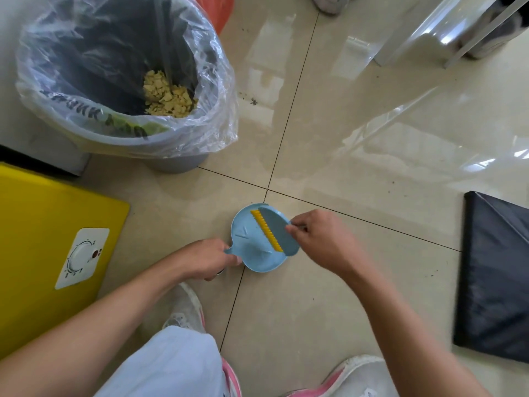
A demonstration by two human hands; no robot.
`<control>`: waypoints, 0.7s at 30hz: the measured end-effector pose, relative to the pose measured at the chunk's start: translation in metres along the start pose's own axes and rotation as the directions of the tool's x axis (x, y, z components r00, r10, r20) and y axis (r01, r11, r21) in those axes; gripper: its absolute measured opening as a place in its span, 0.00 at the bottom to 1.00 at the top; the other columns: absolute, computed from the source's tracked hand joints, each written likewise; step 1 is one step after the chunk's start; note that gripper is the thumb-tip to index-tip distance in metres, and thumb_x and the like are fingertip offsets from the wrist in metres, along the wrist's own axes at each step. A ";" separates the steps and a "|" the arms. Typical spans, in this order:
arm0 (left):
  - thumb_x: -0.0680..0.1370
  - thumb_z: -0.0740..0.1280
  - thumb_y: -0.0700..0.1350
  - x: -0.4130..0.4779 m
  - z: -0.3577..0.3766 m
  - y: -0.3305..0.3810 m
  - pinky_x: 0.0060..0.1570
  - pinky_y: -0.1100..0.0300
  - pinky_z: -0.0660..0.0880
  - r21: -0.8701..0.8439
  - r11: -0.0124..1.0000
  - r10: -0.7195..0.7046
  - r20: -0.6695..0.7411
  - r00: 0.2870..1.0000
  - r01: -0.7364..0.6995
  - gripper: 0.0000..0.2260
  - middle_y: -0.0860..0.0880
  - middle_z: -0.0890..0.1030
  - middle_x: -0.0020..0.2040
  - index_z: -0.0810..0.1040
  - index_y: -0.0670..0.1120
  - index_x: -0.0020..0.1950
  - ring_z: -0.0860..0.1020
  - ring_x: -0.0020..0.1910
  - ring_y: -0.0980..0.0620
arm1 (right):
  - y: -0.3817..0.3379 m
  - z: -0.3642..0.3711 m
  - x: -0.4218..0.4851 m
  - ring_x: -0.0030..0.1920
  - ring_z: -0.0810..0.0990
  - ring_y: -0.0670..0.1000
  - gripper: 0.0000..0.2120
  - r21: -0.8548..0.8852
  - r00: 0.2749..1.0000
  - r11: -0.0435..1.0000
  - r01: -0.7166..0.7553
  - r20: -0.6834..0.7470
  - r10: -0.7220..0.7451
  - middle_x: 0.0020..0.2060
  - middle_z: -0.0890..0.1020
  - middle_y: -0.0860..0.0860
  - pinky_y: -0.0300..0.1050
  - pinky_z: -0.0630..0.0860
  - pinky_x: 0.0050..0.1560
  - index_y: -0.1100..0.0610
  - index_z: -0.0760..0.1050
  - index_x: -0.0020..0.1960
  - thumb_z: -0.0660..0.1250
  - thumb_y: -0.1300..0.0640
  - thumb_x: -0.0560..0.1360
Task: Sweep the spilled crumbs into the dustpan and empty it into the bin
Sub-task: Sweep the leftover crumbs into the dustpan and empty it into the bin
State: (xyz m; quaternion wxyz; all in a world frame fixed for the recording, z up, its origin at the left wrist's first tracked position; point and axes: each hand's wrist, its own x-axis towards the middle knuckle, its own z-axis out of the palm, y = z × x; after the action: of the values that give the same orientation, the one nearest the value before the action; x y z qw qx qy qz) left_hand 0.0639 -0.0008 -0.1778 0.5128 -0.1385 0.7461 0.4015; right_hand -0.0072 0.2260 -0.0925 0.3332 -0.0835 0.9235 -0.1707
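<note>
Dustpan (252, 247): rounded blue plastic, yellow-toothed brush (274, 233).

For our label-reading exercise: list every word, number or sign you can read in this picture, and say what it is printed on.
Bin liner: dark printed letters along the folded rim, upside down and crumpled, not readable.
Yellow box: white sticker with a dial drawing and tiny marks, too small to read.
Dustpan: an embossed "V"-like mark, no words.
Nothing else carries text.
</note>
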 end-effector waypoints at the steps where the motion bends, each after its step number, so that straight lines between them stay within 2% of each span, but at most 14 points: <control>1: 0.77 0.66 0.55 0.000 0.000 0.000 0.37 0.55 0.63 -0.008 1.000 0.002 0.001 1.000 -0.002 0.16 0.49 0.66 0.26 0.66 0.50 0.33 0.63 0.28 0.48 | 0.002 -0.012 0.001 0.30 0.72 0.51 0.14 0.013 1.000 1.000 -0.007 -0.019 0.007 0.29 0.77 0.53 0.46 0.68 0.31 0.57 0.79 0.39 0.63 0.52 0.79; 3: 0.77 0.65 0.55 -0.001 0.002 -0.001 0.38 0.54 0.62 -0.019 1.000 0.008 0.003 1.000 -0.008 0.17 0.50 0.65 0.25 0.65 0.50 0.33 0.63 0.28 0.48 | 0.008 -0.031 0.007 0.30 0.74 0.52 0.13 -0.015 0.996 0.999 -0.050 -0.079 0.049 0.30 0.79 0.53 0.46 0.69 0.31 0.56 0.81 0.41 0.63 0.53 0.79; 7: 0.77 0.65 0.53 -0.007 0.005 -0.006 0.34 0.55 0.61 -0.026 1.000 -0.003 -0.001 1.000 0.003 0.17 0.52 0.65 0.25 0.64 0.50 0.33 0.63 0.25 0.49 | 0.023 -0.023 0.025 0.35 0.78 0.59 0.13 -0.253 0.970 0.952 -0.173 -0.211 0.120 0.32 0.78 0.53 0.45 0.68 0.31 0.56 0.76 0.40 0.60 0.52 0.79; 10: 0.79 0.65 0.53 -0.013 0.007 -0.012 0.32 0.56 0.60 -0.012 1.000 -0.019 -0.013 1.000 0.019 0.18 0.52 0.65 0.24 0.64 0.49 0.33 0.63 0.23 0.51 | 0.012 0.014 0.023 0.39 0.80 0.61 0.12 -0.307 0.993 0.946 -0.105 -0.090 0.081 0.34 0.76 0.53 0.46 0.68 0.33 0.55 0.74 0.39 0.60 0.52 0.80; 12: 0.79 0.65 0.54 -0.016 0.008 -0.015 0.34 0.57 0.63 -0.001 1.000 -0.029 -0.024 0.999 0.029 0.19 0.54 0.66 0.23 0.64 0.50 0.31 0.64 0.24 0.51 | 0.000 0.030 0.013 0.38 0.80 0.61 0.14 -0.238 0.999 0.971 0.010 0.041 -0.001 0.34 0.79 0.55 0.47 0.69 0.32 0.58 0.74 0.38 0.61 0.52 0.79; 14: 0.78 0.65 0.55 -0.018 0.008 -0.019 0.36 0.56 0.64 -0.005 0.999 -0.037 -0.023 0.999 0.037 0.19 0.54 0.66 0.22 0.65 0.50 0.31 0.65 0.24 0.51 | -0.005 0.021 0.005 0.38 0.80 0.60 0.15 -0.171 0.996 0.985 0.037 0.086 -0.023 0.35 0.81 0.56 0.48 0.71 0.33 0.59 0.77 0.39 0.61 0.52 0.79; 17: 0.77 0.66 0.55 -0.021 0.007 -0.023 0.37 0.56 0.63 -0.049 0.998 -0.037 -0.017 0.999 0.036 0.17 0.53 0.66 0.24 0.66 0.50 0.32 0.64 0.25 0.50 | 0.003 -0.011 0.007 0.35 0.79 0.58 0.14 -0.173 0.998 0.983 -0.057 -0.023 0.054 0.32 0.79 0.55 0.46 0.70 0.32 0.59 0.78 0.40 0.62 0.52 0.79; 19: 0.78 0.65 0.54 -0.024 0.008 -0.023 0.36 0.57 0.62 -0.049 0.998 -0.027 -0.028 0.999 0.026 0.17 0.53 0.66 0.24 0.66 0.49 0.34 0.64 0.25 0.51 | 0.012 -0.021 0.012 0.33 0.77 0.59 0.13 -0.297 0.982 0.946 -0.131 -0.167 0.083 0.31 0.76 0.53 0.46 0.68 0.31 0.57 0.76 0.40 0.61 0.53 0.80; 21: 0.78 0.65 0.55 -0.026 0.010 -0.025 0.36 0.56 0.61 -0.032 0.999 -0.031 -0.050 0.998 0.029 0.17 0.53 0.65 0.24 0.66 0.48 0.35 0.63 0.26 0.50 | 0.009 -0.011 0.012 0.33 0.74 0.59 0.09 -0.416 0.980 0.896 -0.155 -0.177 0.088 0.31 0.72 0.52 0.44 0.66 0.30 0.56 0.76 0.42 0.61 0.55 0.78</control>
State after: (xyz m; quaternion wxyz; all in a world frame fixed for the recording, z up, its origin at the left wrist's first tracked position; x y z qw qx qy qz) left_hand 0.0968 -0.0150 -0.1684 0.4976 -0.1678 0.7502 0.4018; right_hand -0.0242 0.2340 -0.0952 0.2446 -0.0832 0.9647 0.0514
